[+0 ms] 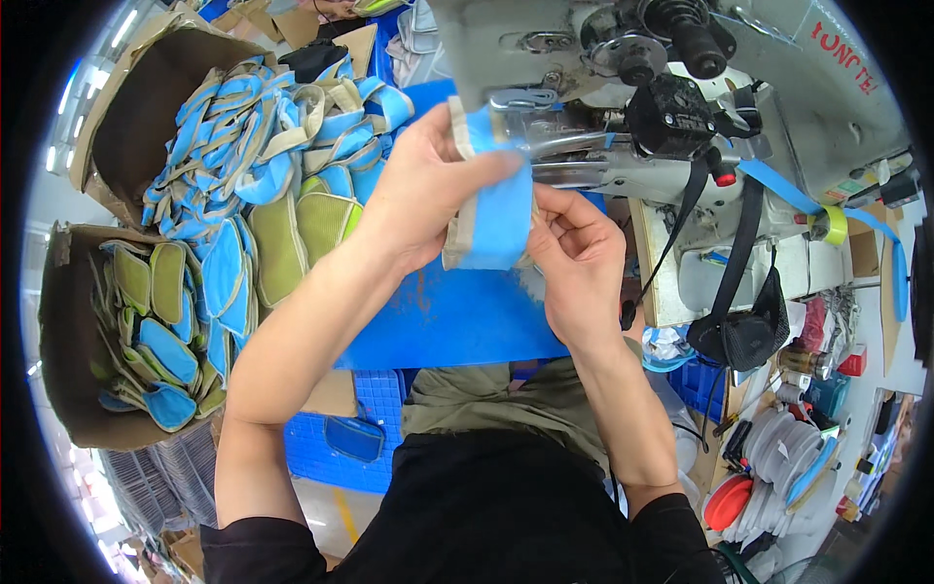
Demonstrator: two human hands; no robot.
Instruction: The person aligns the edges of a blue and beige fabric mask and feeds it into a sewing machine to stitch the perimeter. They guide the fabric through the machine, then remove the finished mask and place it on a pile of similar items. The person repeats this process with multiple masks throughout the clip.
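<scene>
Between my hands is a blue fabric piece point(504, 219) with beige edging, held up in front of the sewing machine's metal parts point(569, 173). My left hand point(428, 185) grips its left side, the thumb lying across the blue face and slightly blurred. On the right, my right hand point(587, 255) pinches the lower right edge between thumb and bent fingers. The top of the piece reaches up beside the machine's metal guide; whether it touches the guide I cannot tell. Part of the edging is hidden behind my fingers.
A blue work surface point(428, 326) lies below my hands. To the left, blue-and-beige strips point(233, 127) are heaped by a cardboard box point(146, 107). A lower box point(63, 321) holds green and blue pads point(167, 350). Blue tape point(778, 185) runs along the machine; a black strap point(744, 243) hangs there.
</scene>
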